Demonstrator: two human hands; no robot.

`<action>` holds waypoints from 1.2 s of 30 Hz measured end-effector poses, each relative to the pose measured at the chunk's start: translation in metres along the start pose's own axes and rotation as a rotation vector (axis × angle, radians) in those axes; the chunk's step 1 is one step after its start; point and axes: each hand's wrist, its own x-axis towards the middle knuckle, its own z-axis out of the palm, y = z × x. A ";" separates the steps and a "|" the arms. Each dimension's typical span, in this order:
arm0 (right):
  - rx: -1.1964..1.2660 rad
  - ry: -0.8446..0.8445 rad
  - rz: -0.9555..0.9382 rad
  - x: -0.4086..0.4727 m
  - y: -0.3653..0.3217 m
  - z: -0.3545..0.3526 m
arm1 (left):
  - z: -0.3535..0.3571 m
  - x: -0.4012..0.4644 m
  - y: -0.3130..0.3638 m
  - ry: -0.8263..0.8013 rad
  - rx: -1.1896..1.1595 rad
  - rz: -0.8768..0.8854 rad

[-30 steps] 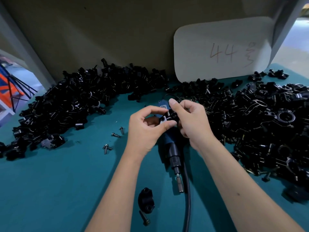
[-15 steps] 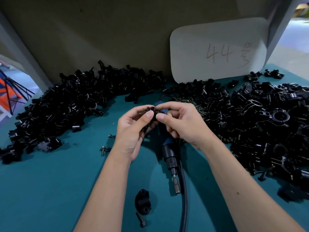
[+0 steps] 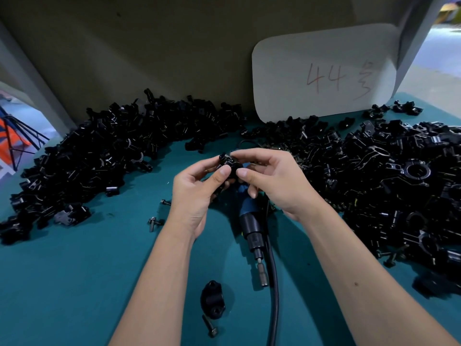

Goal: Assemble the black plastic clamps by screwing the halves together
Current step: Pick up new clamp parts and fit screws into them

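Black plastic clamp (image 3: 228, 164) is up in our fingers above the blue-and-black electric screwdriver (image 3: 249, 221), though we can't really tell which way it points. Our left hand (image 3: 197, 193) and right hand (image 3: 272, 181) both pinch it between thumb and fingertips. A loose black clamp half (image 3: 212, 299) lies near the screwdriver's tip.

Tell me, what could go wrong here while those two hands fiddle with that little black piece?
Both the left hand and right hand pinch the clamp part above the table; a slip could drop it among the look-alike heaps. The powered screwdriver lies right beneath the hands, and its cable runs between the forearms, so an arm might snag it. Loose screws could get knocked off.
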 end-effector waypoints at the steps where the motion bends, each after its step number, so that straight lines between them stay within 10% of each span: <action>1: -0.005 0.000 0.000 0.000 0.000 0.000 | 0.000 0.000 0.000 0.003 0.005 -0.004; 25: -0.227 -0.059 0.042 -0.005 -0.024 -0.026 | 0.021 -0.009 -0.003 -0.031 -0.059 -0.066; 36: -1.087 -0.362 0.471 -0.007 -0.049 -0.055 | 0.011 -0.004 -0.001 0.084 -0.086 -0.076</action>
